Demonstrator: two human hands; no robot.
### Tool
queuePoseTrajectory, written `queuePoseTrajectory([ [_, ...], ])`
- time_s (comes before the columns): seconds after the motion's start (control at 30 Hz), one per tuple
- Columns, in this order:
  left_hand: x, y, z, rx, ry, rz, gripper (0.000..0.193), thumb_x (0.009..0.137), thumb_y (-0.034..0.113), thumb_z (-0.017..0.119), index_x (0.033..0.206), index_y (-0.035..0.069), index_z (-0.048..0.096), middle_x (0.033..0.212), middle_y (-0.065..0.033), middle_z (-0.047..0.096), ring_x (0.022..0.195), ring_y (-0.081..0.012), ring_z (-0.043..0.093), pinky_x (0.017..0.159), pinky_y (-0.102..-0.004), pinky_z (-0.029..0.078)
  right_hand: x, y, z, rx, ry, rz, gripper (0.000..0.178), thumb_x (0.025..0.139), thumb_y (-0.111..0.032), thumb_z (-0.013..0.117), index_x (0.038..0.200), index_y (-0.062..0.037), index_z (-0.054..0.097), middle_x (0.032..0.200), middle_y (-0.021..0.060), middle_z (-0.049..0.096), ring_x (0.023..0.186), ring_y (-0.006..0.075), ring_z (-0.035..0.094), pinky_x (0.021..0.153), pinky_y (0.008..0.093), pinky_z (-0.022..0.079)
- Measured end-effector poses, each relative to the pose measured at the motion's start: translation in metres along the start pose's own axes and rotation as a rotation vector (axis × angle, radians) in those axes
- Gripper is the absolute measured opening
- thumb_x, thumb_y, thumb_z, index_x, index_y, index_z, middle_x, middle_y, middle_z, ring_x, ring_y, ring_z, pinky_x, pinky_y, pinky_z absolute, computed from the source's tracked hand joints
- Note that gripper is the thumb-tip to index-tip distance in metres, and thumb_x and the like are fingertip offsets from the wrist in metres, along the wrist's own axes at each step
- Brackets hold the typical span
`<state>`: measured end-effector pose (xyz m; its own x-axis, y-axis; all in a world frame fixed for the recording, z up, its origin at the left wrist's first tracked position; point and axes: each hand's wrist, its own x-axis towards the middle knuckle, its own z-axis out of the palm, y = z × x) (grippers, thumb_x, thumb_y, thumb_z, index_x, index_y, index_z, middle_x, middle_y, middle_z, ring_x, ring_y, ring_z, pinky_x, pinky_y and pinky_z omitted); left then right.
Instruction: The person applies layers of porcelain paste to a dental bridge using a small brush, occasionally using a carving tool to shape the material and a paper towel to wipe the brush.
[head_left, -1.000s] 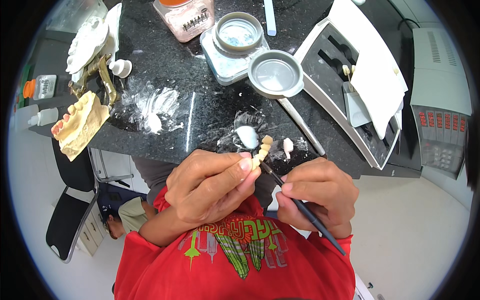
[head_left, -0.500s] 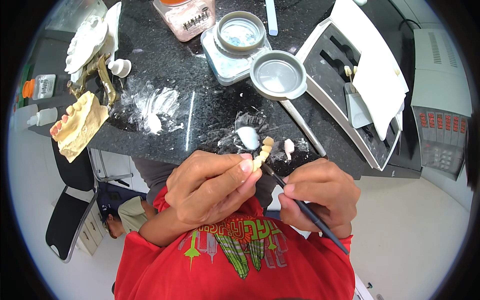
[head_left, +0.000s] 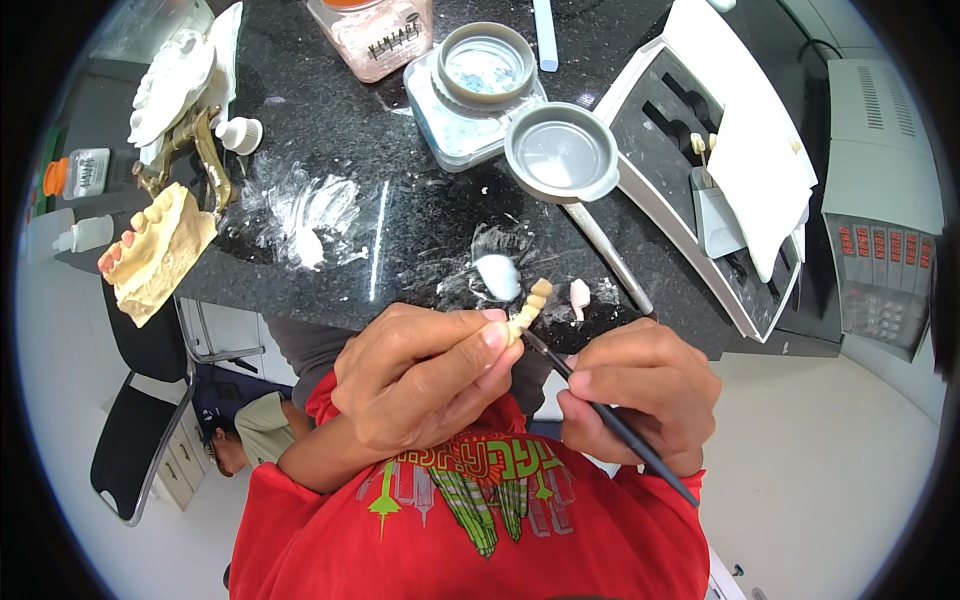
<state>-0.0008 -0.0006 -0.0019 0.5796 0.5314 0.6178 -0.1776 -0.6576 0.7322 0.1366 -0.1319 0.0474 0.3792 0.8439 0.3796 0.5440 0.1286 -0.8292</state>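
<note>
My left hand pinches one end of a cream-coloured dental bridge, a short row of joined tooth crowns. Its free end points away from me over the table's near edge. In my right hand is a slim black brush, held like a pen. The brush tip touches or nearly touches the bridge beside my left fingertips; the exact contact is too small to tell. Just beyond lie a mound of bluish-white paste and a small pinkish-white lump on the dark countertop.
At the left, a plaster dental model stands on a brass articulator, near a white cap. Ahead are a jar of pink powder, a blue-powder jar, a grey lid, a metal tool and a white case.
The bridge has turned slightly in my left fingers, its free end shifting a little right and nearer. The brush stays close to it; both hands have barely moved.
</note>
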Motion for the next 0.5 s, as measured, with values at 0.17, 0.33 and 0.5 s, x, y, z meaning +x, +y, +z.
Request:
queuePoseTrajectory([
  [0.17,0.0,-0.001,0.0,-0.002,0.006,0.007,0.036,0.065,-0.004,0.083,0.097,0.002,0.07,0.087,-0.0096,0.068,0.064,-0.0168,0.065,0.052,-0.0242,0.051,0.002,-0.001,0.0,0.004,-0.01,0.01,0.027,0.068,0.005,0.079,0.091,-0.0028,0.067,0.082,0.009,0.066,0.067,0.0188,0.067,0.055,0.0269,0.054],
  [0.33,-0.001,-0.001,0.0,-0.005,-0.001,0.012,0.037,0.065,-0.004,0.083,0.098,0.002,0.07,0.086,-0.0096,0.068,0.064,-0.0167,0.065,0.052,-0.0243,0.051,0.0,-0.002,0.001,0.006,0.008,0.029,0.031,0.066,0.004,0.081,0.093,-0.0047,0.068,0.085,0.0093,0.066,0.068,0.0186,0.067,0.056,0.0266,0.054],
  [0.5,0.0,-0.001,0.001,0.005,0.034,0.015,0.035,0.064,-0.005,0.083,0.097,0.002,0.069,0.084,-0.0097,0.068,0.063,-0.0164,0.065,0.051,-0.0244,0.051,-0.008,-0.008,-0.024,-0.041,0.229,0.036,0.019,0.076,-0.012,0.08,0.091,-0.0079,0.07,0.094,0.0089,0.063,0.07,0.0187,0.063,0.059,0.0262,0.054],
])
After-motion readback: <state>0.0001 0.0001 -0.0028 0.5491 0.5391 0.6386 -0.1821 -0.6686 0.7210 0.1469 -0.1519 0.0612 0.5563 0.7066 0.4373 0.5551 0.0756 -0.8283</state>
